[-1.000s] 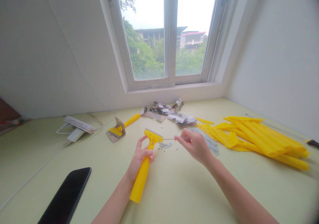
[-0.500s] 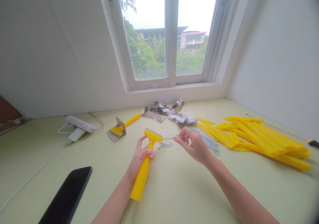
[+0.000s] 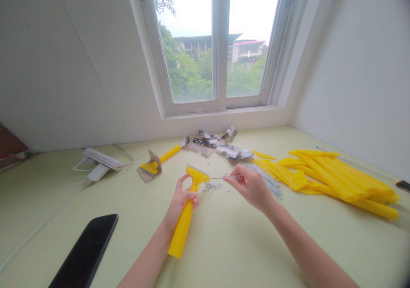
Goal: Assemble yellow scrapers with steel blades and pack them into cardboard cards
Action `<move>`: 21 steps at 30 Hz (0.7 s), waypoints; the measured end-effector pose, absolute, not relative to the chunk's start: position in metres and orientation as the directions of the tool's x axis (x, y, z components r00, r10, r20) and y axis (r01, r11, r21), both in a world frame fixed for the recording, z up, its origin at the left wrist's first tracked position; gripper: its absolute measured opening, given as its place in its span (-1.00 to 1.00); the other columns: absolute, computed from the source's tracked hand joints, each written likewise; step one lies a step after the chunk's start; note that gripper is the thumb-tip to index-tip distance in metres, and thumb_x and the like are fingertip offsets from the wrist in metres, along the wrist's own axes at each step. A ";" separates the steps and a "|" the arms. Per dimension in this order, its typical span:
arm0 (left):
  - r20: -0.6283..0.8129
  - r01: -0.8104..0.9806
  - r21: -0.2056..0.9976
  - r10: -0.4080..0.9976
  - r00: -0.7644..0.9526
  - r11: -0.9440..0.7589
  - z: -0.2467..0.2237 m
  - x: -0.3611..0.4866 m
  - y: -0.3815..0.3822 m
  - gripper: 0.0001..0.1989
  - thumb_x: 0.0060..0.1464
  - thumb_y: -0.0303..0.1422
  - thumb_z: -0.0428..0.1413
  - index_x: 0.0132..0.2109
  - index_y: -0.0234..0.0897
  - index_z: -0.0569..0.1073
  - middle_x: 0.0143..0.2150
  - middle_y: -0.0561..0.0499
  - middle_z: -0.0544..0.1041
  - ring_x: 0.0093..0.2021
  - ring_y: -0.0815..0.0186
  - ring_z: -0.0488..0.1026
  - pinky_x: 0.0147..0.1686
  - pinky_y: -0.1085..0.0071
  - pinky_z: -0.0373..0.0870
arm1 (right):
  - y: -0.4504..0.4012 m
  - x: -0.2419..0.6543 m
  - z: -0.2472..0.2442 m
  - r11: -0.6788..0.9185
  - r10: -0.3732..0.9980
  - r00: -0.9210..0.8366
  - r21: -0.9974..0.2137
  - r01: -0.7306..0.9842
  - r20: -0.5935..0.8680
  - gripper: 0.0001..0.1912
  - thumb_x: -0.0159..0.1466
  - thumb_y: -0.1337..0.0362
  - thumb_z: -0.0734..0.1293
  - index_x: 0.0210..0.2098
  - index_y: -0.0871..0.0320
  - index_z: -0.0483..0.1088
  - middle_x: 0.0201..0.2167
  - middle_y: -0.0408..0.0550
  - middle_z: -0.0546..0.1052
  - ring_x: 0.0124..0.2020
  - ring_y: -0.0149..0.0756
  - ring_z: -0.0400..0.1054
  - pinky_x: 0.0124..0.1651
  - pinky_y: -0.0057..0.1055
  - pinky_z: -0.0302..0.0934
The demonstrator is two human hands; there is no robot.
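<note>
My left hand is closed around the neck of a yellow scraper, its head pointing away from me and a thin metal blade edge along the top. In my right hand is a screwdriver, pinched by its clear handle. The thin shaft points left, and its tip meets the right end of the scraper's head. Just below the shaft, small metal nuts and screws lie loose on the table. Beyond my right hand are flat grey metal blades, partly hidden by it.
Yellow scraper handles and parts are piled at the right. Another scraper with a cardboard sleeve lies at the left, near a power strip. Crumpled packaging sits under the window. A black phone lies at front left.
The fingers of my right hand have shifted slightly around the screwdriver's handle. The scraper and my left hand stay in place.
</note>
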State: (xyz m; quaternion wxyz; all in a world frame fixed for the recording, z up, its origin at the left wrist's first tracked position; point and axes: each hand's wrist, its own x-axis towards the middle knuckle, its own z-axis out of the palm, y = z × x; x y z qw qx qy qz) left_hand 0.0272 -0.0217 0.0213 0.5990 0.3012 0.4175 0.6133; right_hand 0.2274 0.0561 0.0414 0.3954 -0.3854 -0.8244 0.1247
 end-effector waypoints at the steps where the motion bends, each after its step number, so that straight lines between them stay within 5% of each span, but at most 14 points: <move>1: -0.131 -0.481 0.874 0.986 -0.102 0.066 0.021 0.027 -0.022 -0.37 -0.23 -0.50 0.08 0.02 -0.10 0.04 -0.52 0.16 0.33 -0.64 0.51 0.20 -0.57 0.53 0.07 | 0.056 0.227 0.041 0.673 0.732 -0.386 -0.506 0.539 0.562 -0.70 0.14 0.06 0.24 -0.53 0.16 0.26 -0.64 -0.17 0.35 -0.61 -0.44 0.21 -0.52 -0.50 0.07; 21: -0.131 -0.481 0.874 0.985 -0.109 0.063 0.022 0.028 -0.021 -0.39 -0.24 -0.51 0.08 0.01 -0.11 0.08 -0.54 0.18 0.33 -0.65 0.51 0.20 -0.56 0.53 0.08 | 0.058 0.229 0.040 0.662 0.746 -0.383 -0.545 0.514 0.545 -0.77 0.13 0.10 0.26 -0.50 0.13 0.34 -0.61 -0.16 0.42 -0.59 -0.43 0.25 -0.51 -0.49 0.10</move>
